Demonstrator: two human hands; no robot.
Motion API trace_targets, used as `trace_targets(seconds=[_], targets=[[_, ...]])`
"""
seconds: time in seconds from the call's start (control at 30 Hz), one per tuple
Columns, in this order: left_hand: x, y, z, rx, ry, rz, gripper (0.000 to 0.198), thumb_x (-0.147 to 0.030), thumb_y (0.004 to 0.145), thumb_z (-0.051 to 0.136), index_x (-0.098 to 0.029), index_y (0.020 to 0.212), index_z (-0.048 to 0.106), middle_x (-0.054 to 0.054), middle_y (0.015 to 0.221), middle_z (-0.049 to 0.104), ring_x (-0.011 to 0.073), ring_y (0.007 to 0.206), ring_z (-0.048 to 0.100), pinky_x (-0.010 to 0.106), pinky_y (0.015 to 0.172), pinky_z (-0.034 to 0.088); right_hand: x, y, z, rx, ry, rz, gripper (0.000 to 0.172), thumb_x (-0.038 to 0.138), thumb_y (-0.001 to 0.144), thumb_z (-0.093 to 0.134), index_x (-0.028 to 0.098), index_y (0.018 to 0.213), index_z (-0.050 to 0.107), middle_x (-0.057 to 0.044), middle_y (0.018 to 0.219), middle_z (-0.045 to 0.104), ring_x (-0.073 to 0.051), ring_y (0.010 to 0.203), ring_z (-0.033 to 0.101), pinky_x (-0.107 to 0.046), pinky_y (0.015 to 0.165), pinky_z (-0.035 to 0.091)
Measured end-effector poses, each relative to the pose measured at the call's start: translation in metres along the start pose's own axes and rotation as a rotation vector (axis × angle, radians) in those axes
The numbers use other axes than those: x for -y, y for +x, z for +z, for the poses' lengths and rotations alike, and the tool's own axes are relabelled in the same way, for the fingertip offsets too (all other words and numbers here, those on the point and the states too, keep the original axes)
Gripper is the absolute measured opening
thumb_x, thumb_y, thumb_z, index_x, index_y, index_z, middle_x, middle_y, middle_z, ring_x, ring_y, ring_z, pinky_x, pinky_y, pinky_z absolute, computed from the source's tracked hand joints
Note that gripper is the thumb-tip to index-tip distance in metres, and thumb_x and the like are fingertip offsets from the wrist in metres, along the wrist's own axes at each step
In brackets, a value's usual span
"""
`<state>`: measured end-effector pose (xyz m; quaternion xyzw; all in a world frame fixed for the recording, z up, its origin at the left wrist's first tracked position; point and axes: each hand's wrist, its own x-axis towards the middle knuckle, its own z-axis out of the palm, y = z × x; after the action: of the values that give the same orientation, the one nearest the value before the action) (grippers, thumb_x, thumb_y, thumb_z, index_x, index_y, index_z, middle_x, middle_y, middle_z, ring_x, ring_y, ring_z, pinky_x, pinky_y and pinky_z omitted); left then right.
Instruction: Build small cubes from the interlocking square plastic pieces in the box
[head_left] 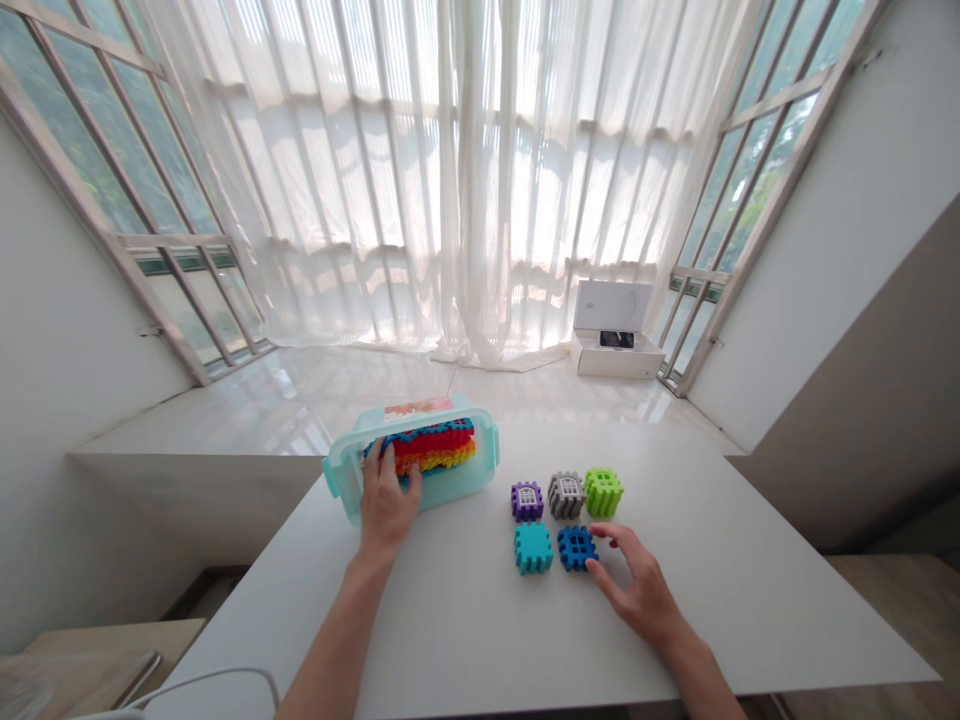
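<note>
My left hand point(388, 500) reaches over the near rim of a pale turquoise plastic box point(450, 487), its fingers spread against the toothed building tiles point(442, 445) inside. Those tiles are packed in a row of blue, red, orange and yellow; some fingertips are hard to make out among them. On the table, my right hand point(637, 580) is open beside a stack of dark blue tiles point(577, 549), thumb and index finger apart at its right edge. Left of that is a teal stack point(533, 548). Behind stand purple point(527, 501), grey point(566, 495) and lime green point(604, 492) stacks.
The white table point(465, 620) meets a glossy window ledge point(300, 390). An open white box point(616, 362) with a dark phone-like device point(616, 339) stands at the back right, near sheer curtains point(480, 200). A white cable point(217, 672) curves at the lower left.
</note>
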<state>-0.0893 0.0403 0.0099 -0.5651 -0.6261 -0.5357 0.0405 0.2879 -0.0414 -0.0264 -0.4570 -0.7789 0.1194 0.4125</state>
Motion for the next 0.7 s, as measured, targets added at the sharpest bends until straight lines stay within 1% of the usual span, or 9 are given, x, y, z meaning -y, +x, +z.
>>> trace_targets(seconds=[0.07, 0.13, 0.23, 0.37, 0.43, 0.53, 0.57, 0.63, 0.7], targets=[[-0.006, 0.0, -0.004, -0.03, -0.055, 0.015, 0.048, -0.029, 0.085, 0.058, -0.018, 0.131, 0.053, 0.015, 0.146, 0.043, 0.0357, 0.139, 0.037, 0.049, 0.117, 0.029, 0.001, 0.0, 0.0, -0.009, 0.0, 0.002, 0.033, 0.028, 0.092, 0.058, 0.024, 0.124, 0.053, -0.011, 0.114, 0.065, -0.028, 0.106, 0.064, -0.041, 0.087, 0.057], [-0.013, -0.002, -0.006, -0.034, -0.141, 0.004, 0.035, -0.031, 0.084, 0.06, -0.019, 0.117, 0.057, 0.015, 0.138, 0.05, 0.0343, 0.131, 0.046, 0.048, 0.111, 0.038, 0.001, 0.0, 0.0, -0.019, -0.003, 0.003, 0.032, 0.027, 0.091, 0.058, 0.024, 0.123, 0.055, -0.01, 0.113, 0.066, -0.028, 0.104, 0.065, -0.04, 0.087, 0.057], [-0.023, -0.008, -0.005, 0.031, -0.332, -0.068, 0.019, -0.036, 0.085, 0.063, -0.021, 0.092, 0.052, 0.013, 0.119, 0.061, 0.0293, 0.114, 0.059, 0.043, 0.096, 0.05, 0.001, 0.0, -0.001, -0.031, -0.014, -0.003, 0.03, 0.027, 0.091, 0.058, 0.023, 0.121, 0.056, -0.01, 0.112, 0.067, -0.027, 0.102, 0.065, -0.039, 0.085, 0.057], [-0.039, -0.018, 0.001, 0.193, -0.662, -0.158, 0.028, -0.04, 0.083, 0.066, -0.022, 0.083, 0.045, 0.008, 0.103, 0.064, 0.0219, 0.095, 0.065, 0.037, 0.086, 0.056, 0.0, -0.001, -0.003, -0.066, -0.029, -0.036, 0.027, 0.025, 0.092, 0.058, 0.022, 0.119, 0.058, -0.009, 0.109, 0.067, -0.026, 0.1, 0.065, -0.039, 0.083, 0.058], [-0.048, -0.022, 0.002, 0.271, -0.759, -0.192, 0.032, -0.039, 0.079, 0.071, -0.021, 0.087, 0.047, 0.007, 0.11, 0.063, 0.0186, 0.089, 0.066, 0.034, 0.08, 0.057, 0.002, 0.0, -0.004, -0.104, -0.035, -0.053, 0.024, 0.023, 0.092, 0.058, 0.022, 0.116, 0.059, -0.009, 0.106, 0.067, -0.025, 0.098, 0.066, -0.039, 0.082, 0.058], [-0.06, -0.026, 0.0, 0.414, -0.85, -0.313, 0.043, -0.036, 0.072, 0.079, -0.021, 0.101, 0.052, 0.008, 0.123, 0.06, 0.0139, 0.081, 0.067, 0.03, 0.074, 0.058, 0.013, 0.005, -0.005, -0.182, -0.033, -0.092, 0.023, 0.018, 0.092, 0.057, 0.022, 0.114, 0.06, -0.009, 0.104, 0.067, -0.025, 0.098, 0.065, -0.04, 0.084, 0.057], [-0.062, -0.027, 0.0, 0.48, -0.873, -0.355, 0.045, -0.036, 0.071, 0.081, -0.02, 0.103, 0.054, 0.007, 0.12, 0.062, 0.0136, 0.08, 0.067, 0.029, 0.074, 0.058, 0.02, 0.009, -0.004, -0.204, -0.028, -0.114, 0.024, 0.017, 0.092, 0.058, 0.022, 0.115, 0.06, -0.009, 0.105, 0.067, -0.025, 0.1, 0.065, -0.041, 0.085, 0.057], [-0.065, -0.03, 0.0, 0.626, -0.902, -0.403, 0.042, -0.035, 0.07, 0.082, -0.018, 0.101, 0.059, 0.005, 0.104, 0.068, 0.0152, 0.08, 0.068, 0.029, 0.074, 0.057, 0.037, 0.019, 0.0, -0.205, -0.014, -0.163, 0.028, 0.016, 0.091, 0.059, 0.023, 0.118, 0.059, -0.01, 0.109, 0.066, -0.026, 0.105, 0.064, -0.042, 0.09, 0.056], [-0.066, -0.035, 0.001, 0.767, -0.935, -0.416, 0.038, -0.036, 0.071, 0.083, -0.016, 0.097, 0.064, 0.004, 0.09, 0.071, 0.0173, 0.081, 0.068, 0.03, 0.075, 0.056, 0.055, 0.032, 0.007, -0.108, -0.02, -0.205, 0.035, 0.019, 0.09, 0.062, 0.023, 0.125, 0.058, -0.013, 0.122, 0.062, -0.028, 0.115, 0.06, -0.044, 0.096, 0.054]])
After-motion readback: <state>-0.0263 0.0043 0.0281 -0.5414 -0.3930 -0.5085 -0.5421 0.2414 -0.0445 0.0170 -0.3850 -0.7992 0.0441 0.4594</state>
